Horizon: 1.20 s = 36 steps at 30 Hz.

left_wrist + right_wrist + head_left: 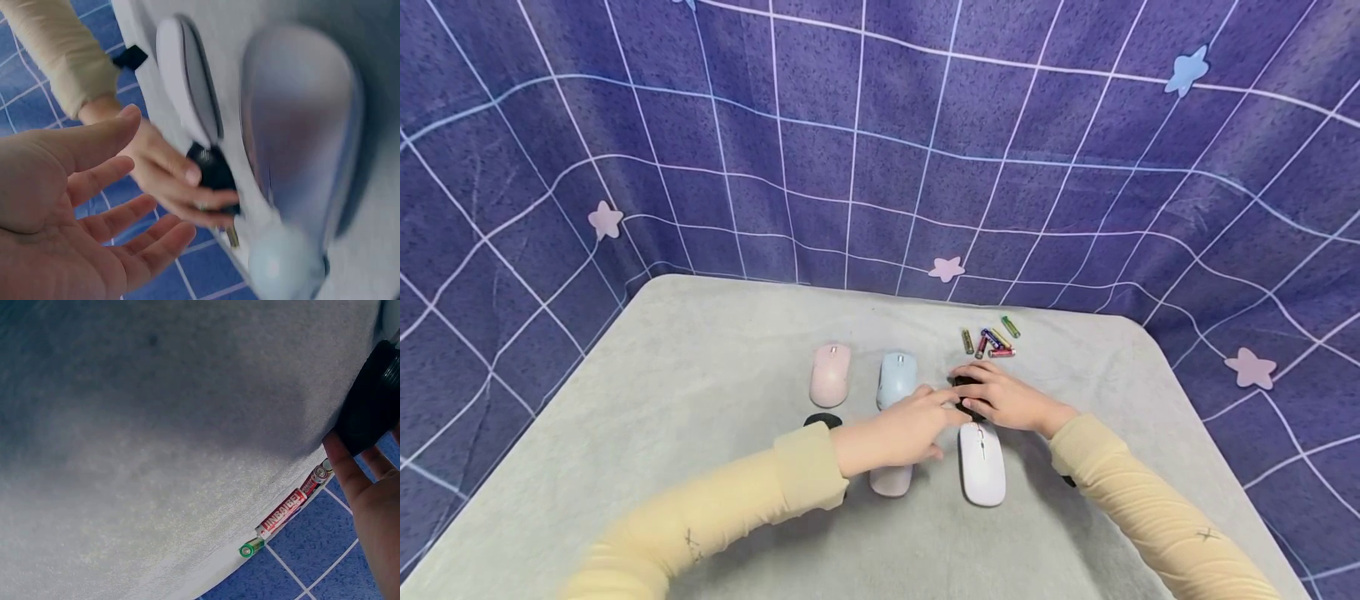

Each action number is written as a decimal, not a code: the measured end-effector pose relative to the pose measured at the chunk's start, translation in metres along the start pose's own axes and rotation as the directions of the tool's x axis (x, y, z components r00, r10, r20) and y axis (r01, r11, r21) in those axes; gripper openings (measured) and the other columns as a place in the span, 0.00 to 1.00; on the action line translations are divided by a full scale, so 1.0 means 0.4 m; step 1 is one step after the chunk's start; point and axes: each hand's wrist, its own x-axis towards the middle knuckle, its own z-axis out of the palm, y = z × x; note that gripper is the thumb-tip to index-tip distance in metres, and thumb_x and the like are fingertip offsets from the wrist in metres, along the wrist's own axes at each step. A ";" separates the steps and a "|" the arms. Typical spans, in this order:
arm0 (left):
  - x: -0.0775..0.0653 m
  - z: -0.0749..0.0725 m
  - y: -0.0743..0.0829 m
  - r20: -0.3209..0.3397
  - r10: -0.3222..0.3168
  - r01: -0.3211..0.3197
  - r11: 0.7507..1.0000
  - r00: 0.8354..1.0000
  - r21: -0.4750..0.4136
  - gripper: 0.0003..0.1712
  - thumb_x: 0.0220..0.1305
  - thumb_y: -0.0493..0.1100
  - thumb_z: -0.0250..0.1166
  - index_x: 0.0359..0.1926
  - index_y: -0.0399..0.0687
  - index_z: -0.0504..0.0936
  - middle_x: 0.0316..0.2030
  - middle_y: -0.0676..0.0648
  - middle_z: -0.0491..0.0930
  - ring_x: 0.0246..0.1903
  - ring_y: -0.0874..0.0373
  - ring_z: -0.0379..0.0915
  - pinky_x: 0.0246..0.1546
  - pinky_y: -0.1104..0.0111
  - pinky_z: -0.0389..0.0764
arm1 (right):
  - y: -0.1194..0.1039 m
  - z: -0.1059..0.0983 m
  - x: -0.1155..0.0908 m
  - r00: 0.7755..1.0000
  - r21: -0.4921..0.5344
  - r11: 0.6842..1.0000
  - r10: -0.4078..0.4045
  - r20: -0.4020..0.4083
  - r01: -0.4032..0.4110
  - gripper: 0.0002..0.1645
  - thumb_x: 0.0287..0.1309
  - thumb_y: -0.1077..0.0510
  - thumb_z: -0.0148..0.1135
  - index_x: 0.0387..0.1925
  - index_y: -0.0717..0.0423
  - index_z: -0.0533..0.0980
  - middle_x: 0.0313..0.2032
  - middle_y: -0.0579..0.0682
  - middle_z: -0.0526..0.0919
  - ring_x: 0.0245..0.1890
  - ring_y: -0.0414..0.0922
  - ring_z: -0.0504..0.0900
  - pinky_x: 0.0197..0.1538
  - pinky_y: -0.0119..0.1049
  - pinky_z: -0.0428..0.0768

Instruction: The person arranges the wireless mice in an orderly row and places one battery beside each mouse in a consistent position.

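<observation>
My right hand (1011, 400) holds a black computer mouse (215, 170), its fingers curled over the top and sides. In the right wrist view the black mouse (372, 400) shows beside the fingers at the right edge. My left hand (910, 429) reaches across from the left, its fingertips close by the black mouse; in the left wrist view its fingers are loosely spread with nothing between them. A white mouse (982, 467) lies just in front of the black one. Under the left hand, a light blue mouse (897, 373) and a pale pinkish mouse (891, 482) are partly covered.
Several small batteries (1002, 353) in mixed colours lie behind the right hand. A pink mouse (831, 375) sits at the left, with a black rounded object (823, 419) beside the left wrist. Behind the grey-covered table (715, 358) hangs a blue gridded curtain (820, 142).
</observation>
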 end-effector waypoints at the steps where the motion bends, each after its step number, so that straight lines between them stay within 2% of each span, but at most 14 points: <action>1: -0.005 -0.008 -0.009 -0.001 -0.008 0.008 1.000 1.000 -0.004 0.34 0.53 0.48 0.71 0.62 0.55 0.73 0.66 0.47 0.64 0.57 0.49 0.66 0.56 0.63 0.74 | 0.000 -0.001 0.000 1.000 0.004 1.000 0.003 0.002 -0.003 0.15 0.61 0.61 0.57 0.49 0.53 0.79 0.55 0.59 0.76 0.58 0.60 0.69 0.62 0.55 0.67; 5: -0.027 -0.039 -0.047 -0.001 -0.026 0.026 1.000 1.000 -0.014 0.34 0.54 0.48 0.70 0.63 0.55 0.72 0.65 0.46 0.65 0.58 0.47 0.65 0.55 0.61 0.75 | 0.000 -0.003 0.000 1.000 0.005 1.000 0.006 0.016 -0.006 0.15 0.62 0.60 0.56 0.50 0.52 0.79 0.55 0.60 0.76 0.58 0.61 0.69 0.62 0.56 0.67; 10: -0.055 -0.061 -0.105 -0.020 -0.018 0.018 1.000 1.000 -0.001 0.34 0.53 0.47 0.71 0.63 0.52 0.72 0.65 0.43 0.65 0.59 0.42 0.64 0.59 0.55 0.72 | -0.003 -0.005 0.002 1.000 -0.002 1.000 -0.002 0.016 0.002 0.14 0.62 0.61 0.56 0.49 0.52 0.79 0.54 0.60 0.76 0.56 0.61 0.70 0.60 0.56 0.68; 15: -0.089 -0.071 -0.158 -0.049 -0.031 0.031 1.000 0.998 -0.007 0.33 0.51 0.46 0.72 0.60 0.51 0.75 0.65 0.41 0.65 0.59 0.42 0.64 0.53 0.50 0.75 | -0.007 -0.006 0.004 1.000 0.006 1.000 0.011 0.020 -0.011 0.14 0.62 0.60 0.56 0.49 0.52 0.80 0.54 0.60 0.76 0.57 0.61 0.70 0.61 0.55 0.67; 18: -0.108 -0.064 -0.188 -0.080 -0.031 0.030 0.999 0.996 -0.012 0.34 0.48 0.45 0.74 0.59 0.50 0.75 0.64 0.41 0.65 0.59 0.42 0.64 0.51 0.49 0.76 | -0.009 -0.006 0.003 1.000 0.001 1.000 0.013 0.015 -0.013 0.14 0.61 0.61 0.57 0.49 0.52 0.80 0.54 0.60 0.76 0.57 0.61 0.69 0.61 0.54 0.67; 23: -0.128 -0.045 -0.239 -0.133 -0.010 0.013 1.000 0.991 0.021 0.35 0.46 0.44 0.75 0.58 0.50 0.75 0.64 0.40 0.67 0.60 0.41 0.64 0.57 0.47 0.70 | -0.012 -0.008 0.001 1.000 0.014 1.000 0.018 0.008 -0.018 0.14 0.62 0.61 0.56 0.49 0.52 0.80 0.54 0.60 0.76 0.57 0.61 0.69 0.62 0.55 0.66; 27: -0.137 -0.026 -0.280 -0.176 0.010 -0.005 0.999 0.984 0.032 0.34 0.47 0.44 0.75 0.58 0.50 0.76 0.63 0.40 0.67 0.60 0.41 0.63 0.56 0.44 0.70 | -0.009 -0.006 0.001 0.999 0.003 1.000 0.027 0.018 -0.027 0.15 0.62 0.60 0.56 0.49 0.51 0.79 0.55 0.59 0.76 0.58 0.60 0.69 0.63 0.54 0.66; 31: -0.142 -0.002 -0.321 -0.214 0.040 -0.031 0.999 0.976 0.045 0.33 0.47 0.44 0.74 0.57 0.50 0.76 0.62 0.40 0.68 0.60 0.41 0.63 0.57 0.45 0.70 | -0.007 -0.003 0.001 0.999 -0.001 1.000 0.026 0.023 -0.026 0.14 0.63 0.60 0.55 0.49 0.51 0.79 0.55 0.59 0.76 0.58 0.60 0.69 0.63 0.54 0.66; 36: -0.150 0.020 -0.360 -0.229 0.054 -0.045 0.998 0.972 0.045 0.32 0.49 0.46 0.73 0.57 0.50 0.76 0.63 0.40 0.68 0.62 0.38 0.61 0.58 0.42 0.67 | -0.006 -0.001 0.000 1.000 -0.005 1.000 0.013 0.014 -0.013 0.14 0.62 0.60 0.56 0.49 0.52 0.79 0.54 0.59 0.76 0.57 0.62 0.69 0.62 0.56 0.66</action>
